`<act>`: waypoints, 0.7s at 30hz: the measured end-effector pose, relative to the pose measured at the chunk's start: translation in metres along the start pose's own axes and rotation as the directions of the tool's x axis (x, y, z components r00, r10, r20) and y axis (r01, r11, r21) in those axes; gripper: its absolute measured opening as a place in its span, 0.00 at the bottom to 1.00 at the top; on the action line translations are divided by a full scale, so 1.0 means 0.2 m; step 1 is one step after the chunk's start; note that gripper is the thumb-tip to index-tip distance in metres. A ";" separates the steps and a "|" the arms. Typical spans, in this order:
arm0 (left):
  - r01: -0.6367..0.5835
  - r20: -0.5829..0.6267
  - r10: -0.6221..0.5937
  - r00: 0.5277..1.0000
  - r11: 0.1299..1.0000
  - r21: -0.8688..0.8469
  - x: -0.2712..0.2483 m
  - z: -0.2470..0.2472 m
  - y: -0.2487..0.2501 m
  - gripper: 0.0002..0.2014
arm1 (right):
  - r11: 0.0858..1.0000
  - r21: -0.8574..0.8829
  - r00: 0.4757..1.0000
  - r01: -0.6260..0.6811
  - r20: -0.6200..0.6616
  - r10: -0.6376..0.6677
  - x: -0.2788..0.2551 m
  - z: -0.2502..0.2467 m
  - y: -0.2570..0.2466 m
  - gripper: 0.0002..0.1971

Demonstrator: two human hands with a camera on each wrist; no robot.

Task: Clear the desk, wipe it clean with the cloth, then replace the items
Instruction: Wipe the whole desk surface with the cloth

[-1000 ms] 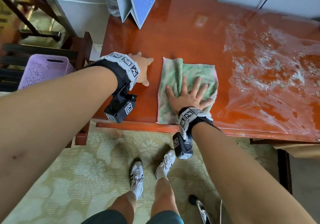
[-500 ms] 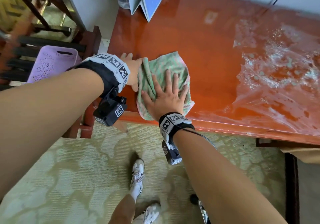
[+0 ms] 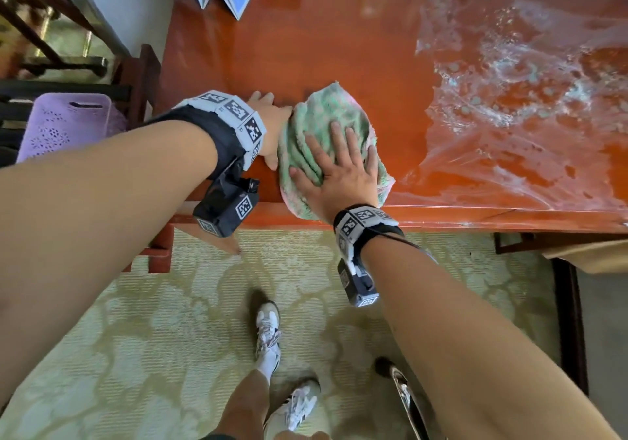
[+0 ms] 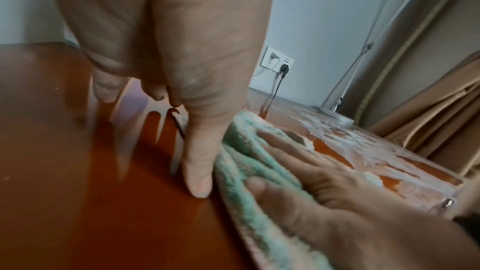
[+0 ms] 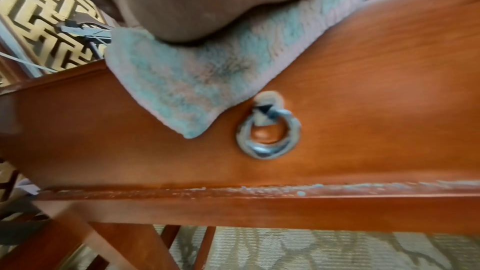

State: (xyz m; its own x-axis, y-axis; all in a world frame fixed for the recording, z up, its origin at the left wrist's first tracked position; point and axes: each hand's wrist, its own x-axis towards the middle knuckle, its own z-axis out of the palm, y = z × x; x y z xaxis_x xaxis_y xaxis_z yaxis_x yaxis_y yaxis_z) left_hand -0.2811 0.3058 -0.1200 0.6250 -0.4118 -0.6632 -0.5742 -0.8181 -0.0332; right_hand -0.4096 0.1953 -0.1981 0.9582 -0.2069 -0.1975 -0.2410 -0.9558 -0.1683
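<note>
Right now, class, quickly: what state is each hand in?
Left hand: open, fingers straight, thumb against the cloth edge.
Right hand: open, fingers spread, pressing flat on the cloth.

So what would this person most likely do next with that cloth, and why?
Probably sweep the cloth rightward into the foamy patch. The right hand lies flat on the bunched cloth at the desk's near left end, where the wood looks glossy. The left hand rests beside the cloth, and white suds cover the right half, so that part seems unwiped.
</note>
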 end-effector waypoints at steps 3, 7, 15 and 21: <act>-0.030 0.019 0.030 0.999 1.000 -0.009 0.02 -0.01 0.02 0.57 | 0.996 0.005 0.996 -0.088 0.014 0.088 -0.04 -0.03 0.20 0.35; -0.036 0.028 0.037 0.999 0.998 -0.043 0.06 0.01 -0.04 0.60 | 0.978 -0.039 0.977 -0.206 0.040 0.208 -0.06 -0.06 0.33 0.36; 0.065 0.047 -0.063 0.997 0.998 -0.021 0.09 -0.02 0.00 0.62 | 0.973 -0.052 0.973 -0.223 0.045 0.225 -0.01 -0.05 0.28 0.36; 0.108 -0.008 -0.108 0.994 0.993 -0.040 0.13 -0.17 0.16 0.38 | 0.972 -0.022 0.967 -0.236 0.091 0.237 0.02 -0.08 0.33 0.36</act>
State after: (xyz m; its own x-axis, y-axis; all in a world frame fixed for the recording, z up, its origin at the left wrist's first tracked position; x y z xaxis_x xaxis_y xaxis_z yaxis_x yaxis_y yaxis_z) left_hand -0.2658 0.2563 -0.1127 0.6876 -0.3240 -0.6498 -0.4820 -0.8730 -0.0747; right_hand -0.4187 0.1272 -0.1939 0.8558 -0.4075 -0.3188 -0.4567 -0.8845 -0.0954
